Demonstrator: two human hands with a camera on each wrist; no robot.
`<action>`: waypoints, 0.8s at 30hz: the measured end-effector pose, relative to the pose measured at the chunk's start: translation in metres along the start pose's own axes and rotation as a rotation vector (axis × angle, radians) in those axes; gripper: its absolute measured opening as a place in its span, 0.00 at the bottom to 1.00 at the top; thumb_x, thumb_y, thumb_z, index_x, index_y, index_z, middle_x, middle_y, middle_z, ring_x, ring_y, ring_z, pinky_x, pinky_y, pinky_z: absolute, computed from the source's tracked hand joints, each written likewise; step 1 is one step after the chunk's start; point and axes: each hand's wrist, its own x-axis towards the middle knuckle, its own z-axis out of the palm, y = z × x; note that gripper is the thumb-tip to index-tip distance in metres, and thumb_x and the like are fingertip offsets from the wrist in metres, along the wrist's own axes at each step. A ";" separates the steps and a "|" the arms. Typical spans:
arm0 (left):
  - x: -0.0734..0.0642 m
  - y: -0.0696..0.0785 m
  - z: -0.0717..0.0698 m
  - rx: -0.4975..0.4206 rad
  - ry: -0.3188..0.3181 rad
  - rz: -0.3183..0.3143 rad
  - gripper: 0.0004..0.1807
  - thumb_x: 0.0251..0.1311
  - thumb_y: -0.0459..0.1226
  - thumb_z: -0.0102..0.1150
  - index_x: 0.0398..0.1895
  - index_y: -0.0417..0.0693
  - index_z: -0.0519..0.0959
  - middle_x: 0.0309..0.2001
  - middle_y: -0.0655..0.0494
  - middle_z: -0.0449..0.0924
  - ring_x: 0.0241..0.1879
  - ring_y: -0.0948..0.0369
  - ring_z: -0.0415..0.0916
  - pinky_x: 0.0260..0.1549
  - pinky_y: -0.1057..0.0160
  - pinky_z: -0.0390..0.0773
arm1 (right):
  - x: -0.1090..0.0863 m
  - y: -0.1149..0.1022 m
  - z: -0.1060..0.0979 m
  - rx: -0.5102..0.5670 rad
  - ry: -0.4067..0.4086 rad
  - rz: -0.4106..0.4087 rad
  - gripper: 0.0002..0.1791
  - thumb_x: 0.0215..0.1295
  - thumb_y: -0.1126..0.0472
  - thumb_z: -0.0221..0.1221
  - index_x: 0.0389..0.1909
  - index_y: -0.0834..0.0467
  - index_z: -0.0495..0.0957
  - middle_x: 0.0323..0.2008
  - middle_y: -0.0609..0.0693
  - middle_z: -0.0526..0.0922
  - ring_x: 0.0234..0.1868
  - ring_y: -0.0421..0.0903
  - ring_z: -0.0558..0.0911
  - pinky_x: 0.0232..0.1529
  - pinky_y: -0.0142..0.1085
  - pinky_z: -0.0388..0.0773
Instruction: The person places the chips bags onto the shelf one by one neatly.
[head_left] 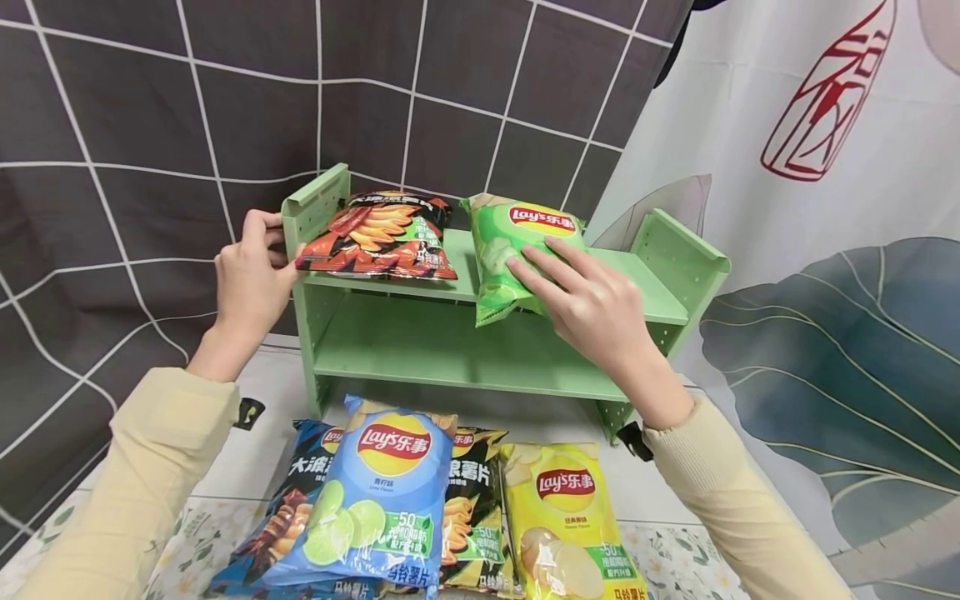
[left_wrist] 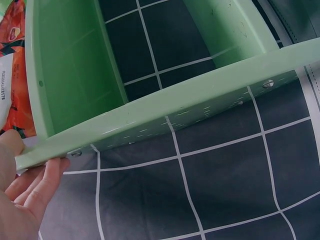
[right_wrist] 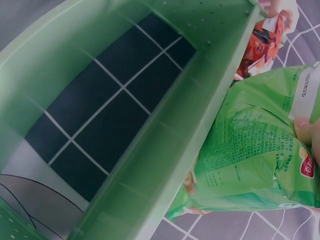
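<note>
My left hand [head_left: 255, 271] grips the left side panel [head_left: 318, 204] of a green two-tier shelf; in the left wrist view its fingers [left_wrist: 47, 187] lie against the panel's outer face. Beside that hand, a red-and-black bag of potato chips [head_left: 386, 237] lies on the top tier. With my right hand [head_left: 588, 304] I hold a green Lay's bag [head_left: 495, 250] at the top tier, fingers spread over its front. The right wrist view has the thumb [right_wrist: 305, 131] on the back of the green bag, whose lower end hangs past the shelf's front edge.
Below the shelf, a light blue Lay's bag [head_left: 382, 492] overlaps a dark blue bag [head_left: 281, 508] and a black bag [head_left: 476, 500]. A yellow Lay's bag [head_left: 566, 517] lies to their right. Dark gridded cloth [head_left: 255, 108] hangs behind and left. The shelf's right side panel [head_left: 682, 258] rises above the top tier.
</note>
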 end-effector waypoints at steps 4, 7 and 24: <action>0.000 -0.001 0.000 0.002 0.004 0.004 0.19 0.55 0.29 0.61 0.50 0.32 0.70 0.43 0.37 0.84 0.32 0.41 0.84 0.44 0.44 0.73 | 0.002 0.002 0.003 -0.011 -0.027 0.004 0.20 0.64 0.67 0.57 0.55 0.47 0.81 0.48 0.47 0.86 0.51 0.51 0.83 0.28 0.41 0.80; 0.000 -0.001 0.000 0.002 0.004 0.003 0.19 0.55 0.29 0.61 0.50 0.32 0.70 0.43 0.37 0.84 0.31 0.41 0.84 0.44 0.44 0.73 | 0.004 0.004 0.006 -0.006 -0.044 0.012 0.20 0.64 0.67 0.56 0.55 0.48 0.80 0.49 0.47 0.86 0.52 0.51 0.83 0.28 0.42 0.80; 0.000 -0.001 0.000 -0.005 -0.004 -0.005 0.19 0.56 0.29 0.61 0.50 0.32 0.71 0.44 0.37 0.84 0.32 0.41 0.84 0.44 0.44 0.74 | 0.010 0.011 0.026 -0.020 -0.058 0.023 0.19 0.66 0.65 0.56 0.56 0.49 0.79 0.49 0.49 0.86 0.52 0.51 0.83 0.23 0.42 0.78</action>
